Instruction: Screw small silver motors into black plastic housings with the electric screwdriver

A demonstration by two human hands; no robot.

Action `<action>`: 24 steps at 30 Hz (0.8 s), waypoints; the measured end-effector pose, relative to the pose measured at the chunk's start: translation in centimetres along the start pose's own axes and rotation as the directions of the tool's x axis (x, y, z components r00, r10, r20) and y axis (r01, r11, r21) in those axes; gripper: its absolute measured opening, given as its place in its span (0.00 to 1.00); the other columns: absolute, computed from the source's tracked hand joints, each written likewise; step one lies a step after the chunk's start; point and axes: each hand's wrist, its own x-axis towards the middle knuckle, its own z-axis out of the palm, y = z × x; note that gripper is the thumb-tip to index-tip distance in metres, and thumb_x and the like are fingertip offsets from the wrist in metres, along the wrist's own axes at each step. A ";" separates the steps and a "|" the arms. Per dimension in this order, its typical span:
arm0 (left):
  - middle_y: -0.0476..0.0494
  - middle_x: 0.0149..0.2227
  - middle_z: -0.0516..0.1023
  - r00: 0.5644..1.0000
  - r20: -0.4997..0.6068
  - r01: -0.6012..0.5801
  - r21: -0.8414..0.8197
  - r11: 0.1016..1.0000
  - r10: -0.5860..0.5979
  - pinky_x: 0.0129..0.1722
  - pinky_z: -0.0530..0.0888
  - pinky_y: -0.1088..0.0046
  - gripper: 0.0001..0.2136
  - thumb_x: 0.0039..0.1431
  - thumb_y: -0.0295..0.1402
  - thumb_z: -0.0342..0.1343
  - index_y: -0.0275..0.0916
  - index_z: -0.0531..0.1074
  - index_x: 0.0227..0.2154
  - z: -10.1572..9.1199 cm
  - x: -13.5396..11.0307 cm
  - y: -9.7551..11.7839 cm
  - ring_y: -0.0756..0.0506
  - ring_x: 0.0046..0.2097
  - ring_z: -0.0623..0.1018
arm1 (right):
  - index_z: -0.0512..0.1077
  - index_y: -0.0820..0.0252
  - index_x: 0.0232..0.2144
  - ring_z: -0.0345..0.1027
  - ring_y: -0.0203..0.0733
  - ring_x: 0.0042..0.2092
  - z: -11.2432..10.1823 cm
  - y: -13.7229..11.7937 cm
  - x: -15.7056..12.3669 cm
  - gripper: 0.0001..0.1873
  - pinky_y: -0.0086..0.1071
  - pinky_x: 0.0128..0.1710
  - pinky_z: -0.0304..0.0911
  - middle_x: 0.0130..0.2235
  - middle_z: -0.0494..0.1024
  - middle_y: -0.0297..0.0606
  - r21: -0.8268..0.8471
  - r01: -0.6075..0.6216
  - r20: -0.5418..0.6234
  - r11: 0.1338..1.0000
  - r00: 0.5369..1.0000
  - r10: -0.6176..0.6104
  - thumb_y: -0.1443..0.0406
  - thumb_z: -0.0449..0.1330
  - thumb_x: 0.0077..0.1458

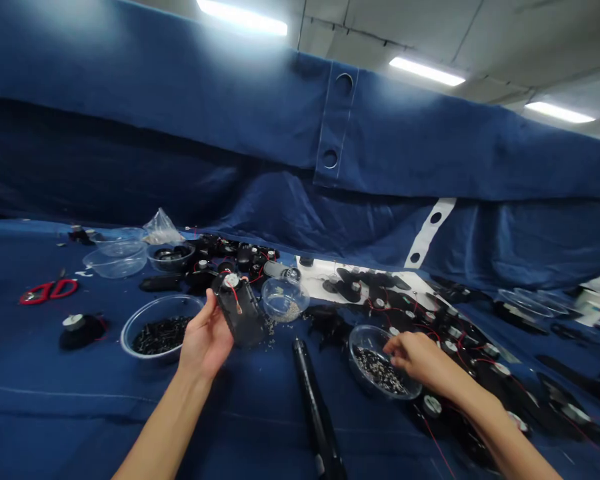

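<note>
At the blue cloth-covered bench (240,413), our left hand (205,337) grips a black plastic housing (241,313) with a red wire (236,300). Our right hand (415,357), fingers narrowed, is over small pale parts (377,370) in a clear bowl (354,360), any hold unclear. Black parts (370,280) lie beyond.

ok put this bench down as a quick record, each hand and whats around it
left hand: holds a black plastic casing with a red wire
right hand: fingers over a clear bowl of small pale parts
nearby: bowl of black screws, red-handled scissors, black cylindrical tool
surface: blue cloth
</note>
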 end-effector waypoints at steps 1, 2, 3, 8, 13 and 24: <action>0.37 0.46 0.86 1.000 -0.002 0.002 0.003 1.000 -0.002 0.64 0.69 0.59 0.22 0.75 0.34 0.38 0.35 0.80 0.49 0.1 -0.1 -0.1 0.41 0.56 0.81 | 0.78 0.62 0.38 0.75 0.42 0.39 0.2 -0.1 0.3 0.05 0.37 0.43 0.69 0.34 0.80 0.36 -0.015 0.003 0.018 1.000 1.000 -0.003 0.70 0.63 0.59; 0.37 0.46 0.86 1.000 -0.005 0.003 0.006 1.000 -0.003 0.64 0.69 0.59 0.23 0.75 0.34 0.38 0.34 0.80 0.49 0.1 -0.1 -0.1 0.41 0.56 0.80 | 0.77 0.62 0.38 0.75 0.41 0.40 0.4 -0.3 0.5 0.03 0.39 0.45 0.69 0.35 0.80 0.35 -0.026 0.009 0.033 1.000 0.999 -0.009 0.68 0.64 0.60; 0.36 0.46 0.86 1.000 -0.007 0.004 0.010 1.000 -0.004 0.64 0.69 0.59 0.23 0.75 0.33 0.38 0.34 0.80 0.49 0.1 -0.1 -0.2 0.41 0.56 0.80 | 0.77 0.62 0.38 0.75 0.41 0.41 0.6 -0.5 0.8 0.04 0.41 0.47 0.70 0.37 0.80 0.36 -0.034 0.019 0.042 0.999 0.999 -0.018 0.66 0.64 0.62; 0.35 0.46 0.86 1.000 -0.014 0.018 0.029 0.999 -0.018 0.65 0.68 0.60 0.24 0.75 0.33 0.36 0.33 0.81 0.47 0.1 0.0 -0.5 0.42 0.56 0.81 | 0.76 0.62 0.41 0.76 0.41 0.43 1.1 -1.5 1.8 0.09 0.43 0.49 0.71 0.40 0.80 0.36 -0.028 0.092 0.087 0.995 0.992 -0.089 0.61 0.62 0.65; 0.36 0.47 0.85 0.999 -0.001 0.042 0.039 0.998 -0.042 0.65 0.68 0.62 0.24 0.75 0.33 0.36 0.33 0.80 0.48 0.0 0.0 -0.6 0.43 0.55 0.81 | 0.76 0.63 0.38 0.75 0.40 0.41 1.7 -1.9 1.9 0.11 0.41 0.47 0.72 0.38 0.79 0.36 -0.016 0.100 0.113 0.995 0.989 -0.097 0.60 0.62 0.65; 0.35 0.49 0.85 0.998 0.041 0.035 0.061 0.998 -0.038 0.65 0.67 0.59 0.22 0.75 0.33 0.38 0.34 0.79 0.52 -0.3 -0.1 -0.8 0.40 0.58 0.79 | 0.74 0.63 0.33 0.75 0.39 0.39 2.1 -1.7 1.4 0.12 0.39 0.44 0.71 0.35 0.78 0.34 0.002 0.098 0.099 0.995 0.990 -0.098 0.60 0.63 0.64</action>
